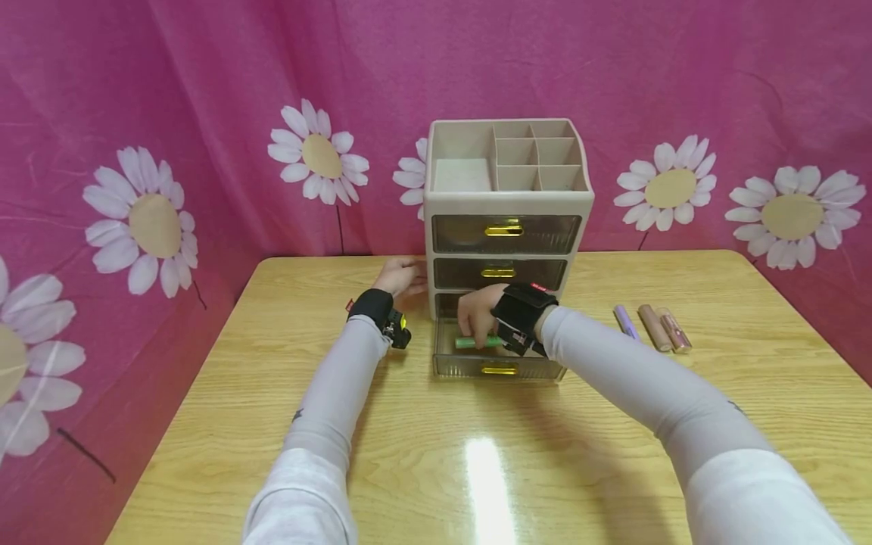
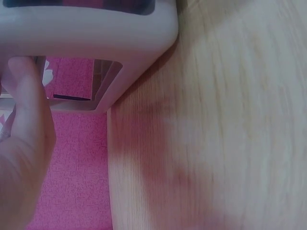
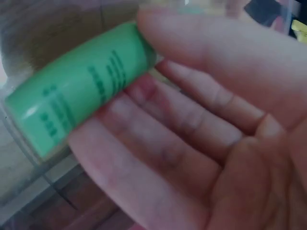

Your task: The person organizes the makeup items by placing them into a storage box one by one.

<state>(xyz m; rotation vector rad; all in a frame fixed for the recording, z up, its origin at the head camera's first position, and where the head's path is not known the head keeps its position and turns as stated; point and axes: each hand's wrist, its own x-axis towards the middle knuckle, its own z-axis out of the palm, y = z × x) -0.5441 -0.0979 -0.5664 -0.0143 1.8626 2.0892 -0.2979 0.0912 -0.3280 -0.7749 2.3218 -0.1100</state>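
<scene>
A beige desktop organizer [image 1: 509, 199] with smoky see-through drawers and gold handles stands at the back of the table. Its lowest drawer [image 1: 463, 367] is pulled out toward me. My right hand [image 1: 480, 309] reaches down into that drawer and pinches a green cosmetic tube [image 3: 72, 88] printed with dark lettering, between thumb and fingers. Against the organizer's left side rests my left hand [image 1: 403, 277]. In the left wrist view, its thumb [image 2: 29, 100] lies at a cut-out in the side wall, while its other fingers are mostly hidden.
Right of the organizer lie a purple tube [image 1: 626, 322], a brown tube [image 1: 655, 327] and a pinkish tube with a clear part [image 1: 674, 331]. Divided compartments [image 1: 515, 151] form the organizer's top. Behind the wooden table [image 1: 272, 424] hangs a pink curtain [image 1: 436, 60] with daisies.
</scene>
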